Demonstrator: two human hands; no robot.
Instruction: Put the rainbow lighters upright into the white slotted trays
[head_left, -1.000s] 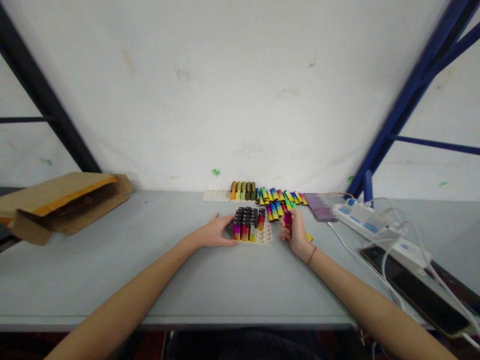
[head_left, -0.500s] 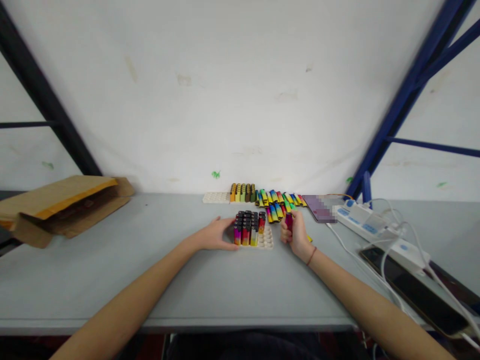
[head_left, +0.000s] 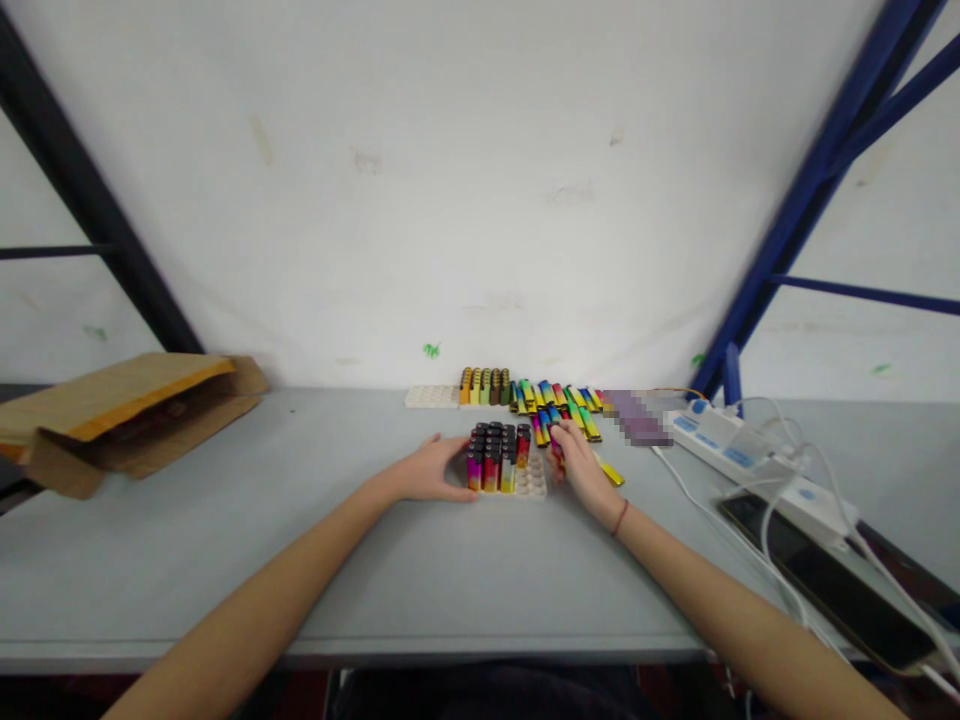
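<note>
Multicoloured lighters (head_left: 492, 472) upright, pale tray (head_left: 533, 486) partly filled

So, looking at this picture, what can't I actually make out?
All in the head view:
- Lower part of the lighter in the right hand: hidden by the fingers.
- Depth of the brown paper bag: lost in shadow under its upper side; its left end is cut off by the picture's edge.
- Details of the flat purple thing: masked by blocky blurring.
- Any print on the power strip: too small to read.

- Holds left forearm (head_left: 289, 583) and right forearm (head_left: 712, 590) slanted inward.
- Spreads left hand (head_left: 429, 470), thumb apart from fingers (head_left: 452, 446).
- Curls right hand (head_left: 583, 465) into a grip.
</note>
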